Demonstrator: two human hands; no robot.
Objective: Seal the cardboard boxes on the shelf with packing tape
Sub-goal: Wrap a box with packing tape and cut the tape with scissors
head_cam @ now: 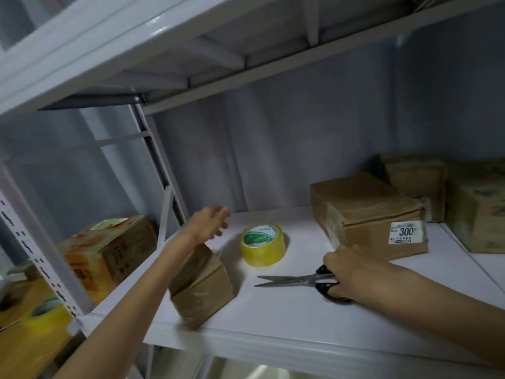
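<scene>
Our right hand (343, 272) had its grip closed around the scissors (297, 280) handles; our left hand (209, 224) hovered open, empty, above the small box (202, 288). The tape roll (263, 245) stood between them on the shelf (287, 318). We judged the box, near the edge, could get knocked off.

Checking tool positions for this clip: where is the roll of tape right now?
In the head view, the tape roll lies flat mid-shelf, untouched, between the small box on its left and the scissors at front right.
</scene>
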